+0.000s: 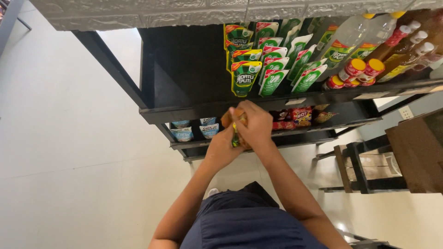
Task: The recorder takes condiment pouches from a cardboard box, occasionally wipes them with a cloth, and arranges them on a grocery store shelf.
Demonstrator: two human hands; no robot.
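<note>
Pouches (pixel 236 133), yellow-green and largely hidden, are clasped between both hands just in front of the black shelf unit (pixel 194 110). Left hand (pixel 222 146) grips from below; right hand (pixel 254 125) is closed over the top. Matching green sachets (pixel 258 60) stand on the shelf above, bottles (pixel 364 41) beside them.

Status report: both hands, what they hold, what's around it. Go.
Left hand and right hand closed together on a small yellow-green pouch. Held before black shelf edge. Green pouches racked above, nothing between.
</note>
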